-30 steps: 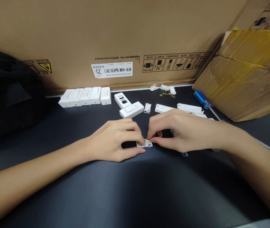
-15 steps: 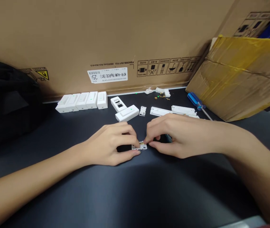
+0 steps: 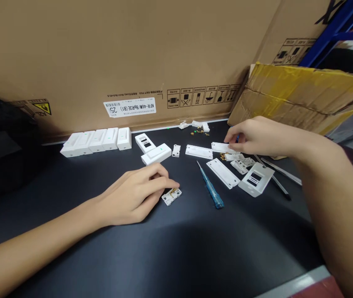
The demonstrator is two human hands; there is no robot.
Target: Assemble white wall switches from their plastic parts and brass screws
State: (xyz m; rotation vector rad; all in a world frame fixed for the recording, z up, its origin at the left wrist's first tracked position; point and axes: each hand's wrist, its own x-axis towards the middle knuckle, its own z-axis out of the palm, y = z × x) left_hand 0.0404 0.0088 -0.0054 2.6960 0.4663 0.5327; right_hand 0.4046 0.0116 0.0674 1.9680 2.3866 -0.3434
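Five white switches (image 3: 111, 138) lie beyond the loose, empty left hand (image 3: 134, 194) and the part-open right hand (image 3: 253, 138) touching one white strip (image 3: 222, 147).

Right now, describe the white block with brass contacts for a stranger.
On the black bench, find the person's left hand. Beside its fingertips lies a small white block, set apart from the other white parts, with brass contacts on top.

Matt black finish is seen on the desk (image 3: 176, 256). Smooth white plastic is used for the cover strip (image 3: 222, 147) and module (image 3: 170, 198), brass-look metal for the contacts (image 3: 174, 191), glossy blue plastic for the screwdriver handle (image 3: 217, 202). Matt corrugated cardboard (image 3: 102, 54) stands behind the desk.
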